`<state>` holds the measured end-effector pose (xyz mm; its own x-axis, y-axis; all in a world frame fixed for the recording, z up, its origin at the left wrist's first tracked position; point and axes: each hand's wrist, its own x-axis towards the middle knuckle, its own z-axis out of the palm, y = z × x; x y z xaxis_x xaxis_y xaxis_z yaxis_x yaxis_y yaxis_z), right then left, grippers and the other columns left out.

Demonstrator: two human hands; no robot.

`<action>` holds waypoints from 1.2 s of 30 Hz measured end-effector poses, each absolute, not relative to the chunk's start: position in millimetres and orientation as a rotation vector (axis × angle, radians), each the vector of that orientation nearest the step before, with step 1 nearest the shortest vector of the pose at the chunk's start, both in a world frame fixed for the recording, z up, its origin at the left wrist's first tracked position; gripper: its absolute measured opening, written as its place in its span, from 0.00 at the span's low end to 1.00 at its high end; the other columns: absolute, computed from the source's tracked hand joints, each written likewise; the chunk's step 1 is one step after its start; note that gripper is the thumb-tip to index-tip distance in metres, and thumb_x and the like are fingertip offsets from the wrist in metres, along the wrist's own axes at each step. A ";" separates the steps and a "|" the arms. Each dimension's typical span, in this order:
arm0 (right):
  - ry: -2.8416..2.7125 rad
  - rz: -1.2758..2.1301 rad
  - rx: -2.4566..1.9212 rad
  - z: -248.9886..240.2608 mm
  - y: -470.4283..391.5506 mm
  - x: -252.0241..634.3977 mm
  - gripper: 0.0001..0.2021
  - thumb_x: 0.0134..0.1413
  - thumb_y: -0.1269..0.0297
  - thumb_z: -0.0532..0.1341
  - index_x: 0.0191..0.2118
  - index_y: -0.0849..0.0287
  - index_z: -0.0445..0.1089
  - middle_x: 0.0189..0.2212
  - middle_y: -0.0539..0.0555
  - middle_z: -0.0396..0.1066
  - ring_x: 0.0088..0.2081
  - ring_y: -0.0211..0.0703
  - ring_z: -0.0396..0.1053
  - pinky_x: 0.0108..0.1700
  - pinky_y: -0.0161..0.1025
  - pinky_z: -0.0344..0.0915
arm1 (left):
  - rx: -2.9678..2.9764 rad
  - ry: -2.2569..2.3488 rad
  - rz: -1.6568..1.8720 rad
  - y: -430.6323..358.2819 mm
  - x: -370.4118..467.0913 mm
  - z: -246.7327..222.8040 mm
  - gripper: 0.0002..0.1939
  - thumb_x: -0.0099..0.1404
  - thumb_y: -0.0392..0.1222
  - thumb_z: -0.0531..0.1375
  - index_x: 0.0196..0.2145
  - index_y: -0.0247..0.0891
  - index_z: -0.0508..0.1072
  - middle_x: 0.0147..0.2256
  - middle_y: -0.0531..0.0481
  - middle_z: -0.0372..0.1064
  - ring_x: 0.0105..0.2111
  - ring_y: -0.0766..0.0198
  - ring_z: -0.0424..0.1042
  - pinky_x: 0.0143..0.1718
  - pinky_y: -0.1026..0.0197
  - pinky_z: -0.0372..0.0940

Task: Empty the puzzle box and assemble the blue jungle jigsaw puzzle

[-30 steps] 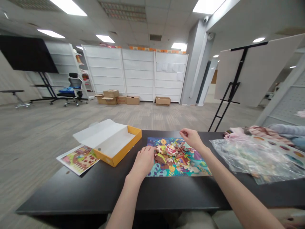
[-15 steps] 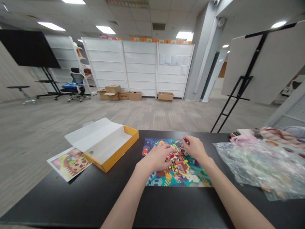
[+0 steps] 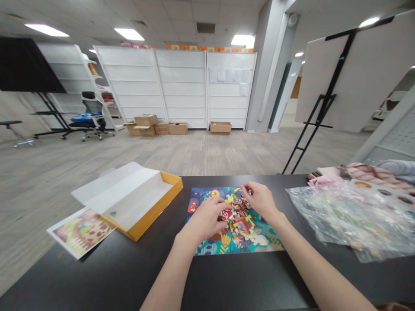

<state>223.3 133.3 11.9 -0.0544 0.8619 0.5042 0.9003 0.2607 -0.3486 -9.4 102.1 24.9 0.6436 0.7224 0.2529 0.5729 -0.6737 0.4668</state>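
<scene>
A colourful illustrated sheet (image 3: 209,248) lies on the black table, with a heap of small puzzle-like pieces (image 3: 241,222) at its middle. My left hand (image 3: 209,216) rests over the left side of the heap, palm down and fingers apart, its fingertips at a red barn piece (image 3: 226,214). At the heap's upper right edge, my right hand (image 3: 257,198) has its fingers curled together near the sheet's far edge. Whatever its fingertips may hold is too small and hidden to make out.
An open yellow box (image 3: 155,209) with a white inside stands at the left, partly over a picture card (image 3: 81,233). Clear plastic bags (image 3: 353,220) lie at the right, beside pink cloth (image 3: 329,183). Beyond the table stands an easel-like board (image 3: 353,77).
The view has turned slightly to the right, so the scene sits further left. My right hand has shifted slightly left along the sheet's far side; my left hand remains over the heap.
</scene>
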 end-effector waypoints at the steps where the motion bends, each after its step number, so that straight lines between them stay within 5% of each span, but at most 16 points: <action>1: -1.909 -0.074 -1.591 10.5 133.8 223.7 0.14 0.63 0.60 0.54 0.30 0.55 0.73 0.29 0.54 0.77 0.31 0.45 0.72 0.33 0.37 0.58 | 2.497 1.019 0.645 102.3 -10.3 24.6 0.23 0.58 0.31 0.62 0.51 0.41 0.76 0.52 0.42 0.70 0.53 0.52 0.69 0.57 0.51 0.63; 14: -1.970 -0.081 -1.615 3.9 133.6 220.3 0.13 0.64 0.59 0.55 0.32 0.56 0.74 0.31 0.54 0.79 0.32 0.44 0.73 0.32 0.37 0.56 | 2.545 1.083 0.796 88.6 -37.3 14.4 0.20 0.69 0.33 0.54 0.56 0.47 0.72 0.53 0.48 0.73 0.51 0.57 0.74 0.53 0.57 0.68; 23: -1.980 -0.114 -1.634 5.4 135.4 223.2 0.13 0.64 0.60 0.55 0.33 0.56 0.75 0.33 0.53 0.79 0.32 0.43 0.73 0.33 0.36 0.56 | 3.125 1.011 1.058 57.0 -40.4 19.7 0.18 0.72 0.36 0.54 0.59 0.36 0.66 0.51 0.40 0.74 0.48 0.57 0.77 0.45 0.58 0.74; 36: -2.029 -0.110 -1.649 6.9 134.0 220.4 0.14 0.64 0.60 0.54 0.34 0.55 0.76 0.34 0.53 0.79 0.34 0.43 0.73 0.33 0.36 0.57 | 3.282 0.971 0.531 11.9 -51.7 4.3 0.19 0.73 0.33 0.53 0.59 0.38 0.66 0.52 0.40 0.73 0.48 0.57 0.76 0.43 0.58 0.74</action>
